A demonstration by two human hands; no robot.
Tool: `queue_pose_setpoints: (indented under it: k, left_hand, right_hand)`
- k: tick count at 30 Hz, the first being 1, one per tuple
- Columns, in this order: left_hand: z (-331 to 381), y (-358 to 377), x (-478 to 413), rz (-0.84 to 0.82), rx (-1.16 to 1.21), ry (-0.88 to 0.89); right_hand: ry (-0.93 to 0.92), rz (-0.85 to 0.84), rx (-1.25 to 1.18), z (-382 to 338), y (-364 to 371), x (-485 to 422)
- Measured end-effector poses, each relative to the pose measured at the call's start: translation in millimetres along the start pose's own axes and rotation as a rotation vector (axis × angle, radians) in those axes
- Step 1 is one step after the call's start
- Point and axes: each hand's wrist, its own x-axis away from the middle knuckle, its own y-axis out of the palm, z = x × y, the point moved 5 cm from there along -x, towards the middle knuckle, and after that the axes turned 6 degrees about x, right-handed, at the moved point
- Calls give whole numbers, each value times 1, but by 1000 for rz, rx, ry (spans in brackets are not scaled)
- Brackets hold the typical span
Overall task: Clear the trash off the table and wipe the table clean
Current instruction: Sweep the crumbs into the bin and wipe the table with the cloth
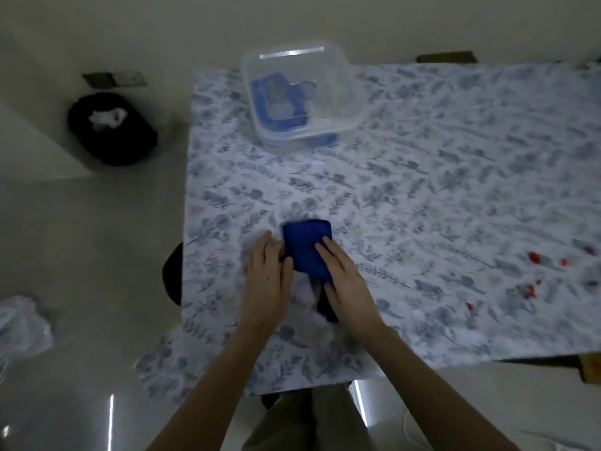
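Note:
A folded dark blue cloth (304, 244) lies on the table (422, 196), which is covered with a leaf-patterned sheet, near its front left. My left hand (268, 276) rests at the cloth's left edge, thumb touching it. Flat on the cloth's right side lies my right hand (344, 279), fingers spread, with a dark fold of cloth showing beneath the palm. Small red scraps (533, 258) are scattered on the table at the right. A black trash bin (112, 128) with white crumpled paper inside stands on the floor to the left.
A clear plastic container (300, 96) holding blue items sits at the table's far left. A crumpled plastic bag (22, 323) lies on the floor at the left edge. A dark chair part (172, 273) shows beside the table's left edge. My legs are below the table's front.

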Motion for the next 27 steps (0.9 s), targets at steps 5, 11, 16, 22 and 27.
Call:
queue_pose_setpoints:
  k: [5, 11, 16, 22, 27]
  left_hand:
    - [56, 67, 0, -173, -8, 126]
    - [123, 147, -5, -351, -36, 213]
    - [169, 211, -11, -379, -72, 256]
    - [195, 245, -30, -156, -126, 294]
    - [185, 258, -32, -140, -286, 254]
  right_hand:
    - [194, 187, -95, 61, -64, 43]
    - [356, 331, -148, 134, -128, 92]
    - [431, 392, -129, 216, -184, 139]
    - [529, 453, -9, 330, -247, 177]
    - [540, 258, 208, 409, -278, 171]
